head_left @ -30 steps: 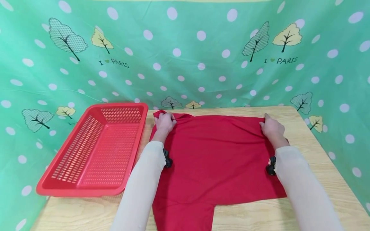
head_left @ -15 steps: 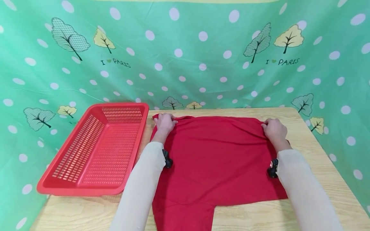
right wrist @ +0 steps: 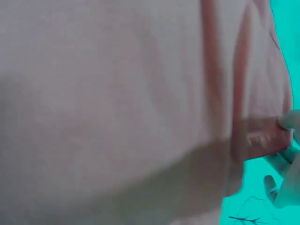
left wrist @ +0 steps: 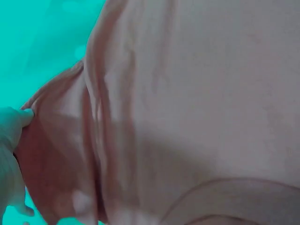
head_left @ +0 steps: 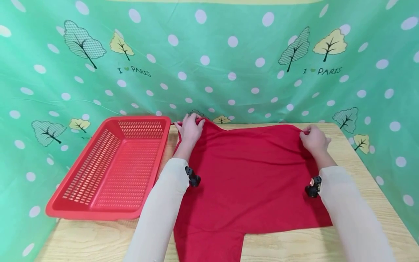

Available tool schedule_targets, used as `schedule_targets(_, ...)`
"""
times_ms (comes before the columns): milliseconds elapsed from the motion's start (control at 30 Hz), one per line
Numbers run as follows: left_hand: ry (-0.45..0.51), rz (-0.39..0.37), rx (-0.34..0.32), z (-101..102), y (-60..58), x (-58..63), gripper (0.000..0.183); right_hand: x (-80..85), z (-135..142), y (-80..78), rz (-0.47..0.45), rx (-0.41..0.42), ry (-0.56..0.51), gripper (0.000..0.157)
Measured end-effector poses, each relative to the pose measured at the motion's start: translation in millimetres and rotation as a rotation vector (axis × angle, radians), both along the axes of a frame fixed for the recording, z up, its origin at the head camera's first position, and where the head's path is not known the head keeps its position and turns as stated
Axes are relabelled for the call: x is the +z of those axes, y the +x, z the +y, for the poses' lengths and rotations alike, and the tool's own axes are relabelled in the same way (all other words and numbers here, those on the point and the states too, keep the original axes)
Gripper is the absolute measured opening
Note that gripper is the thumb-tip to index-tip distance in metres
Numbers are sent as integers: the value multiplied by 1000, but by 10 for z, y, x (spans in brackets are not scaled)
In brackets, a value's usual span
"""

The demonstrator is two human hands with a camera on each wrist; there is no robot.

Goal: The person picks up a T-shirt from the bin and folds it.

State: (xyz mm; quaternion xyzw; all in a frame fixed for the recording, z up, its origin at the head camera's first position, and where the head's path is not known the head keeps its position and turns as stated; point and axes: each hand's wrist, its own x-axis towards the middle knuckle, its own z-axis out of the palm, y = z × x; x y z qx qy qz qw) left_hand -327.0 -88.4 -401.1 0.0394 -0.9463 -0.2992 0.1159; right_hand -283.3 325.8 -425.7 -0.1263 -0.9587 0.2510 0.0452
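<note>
Pinching, between thumb and fingers of left hand (head_left: 190, 130) and right hand (head_left: 315, 139), the far edge of a red shirt (head_left: 252, 182) spread over the tabletop (head_left: 278, 247), beside a red perforated basket (head_left: 91, 214).

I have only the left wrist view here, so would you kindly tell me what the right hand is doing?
Observer: The right hand pinches the cloth near its far right corner.
Operator: Thank you; does anything stand to the left of the cloth?
Observer: Yes, a red basket with slotted sides stands there.
Operator: My picture looks washed out; what colour is the cloth in the head view?
Observer: It shows as a deep red there.
</note>
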Motion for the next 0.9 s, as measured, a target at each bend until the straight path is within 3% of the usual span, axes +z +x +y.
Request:
schedule_targets(200, -9, 69, -4, 8, 94, 172, 26, 176, -19, -23, 83, 35, -63, 46)
schedule_targets(333, -39, 98, -24, -8, 167, 299, 30, 287, 21, -17, 74, 66, -7, 37)
schedule_targets(433, -58, 99, -41, -6, 227, 415, 31, 353, 60, 14, 57, 67, 8, 33)
schedule_targets(633, -122, 77, -98, 9, 343, 639, 33, 469, 121, 98, 24, 113, -15, 44)
schedule_targets(767, -166, 53, -118, 2, 434, 727, 30, 560, 155, 161, -3, 169, -30, 45)
schedule_targets(900, -196, 26, -140, -7, 552, 799, 30, 648, 195, 206, 11, 214, -26, 37)
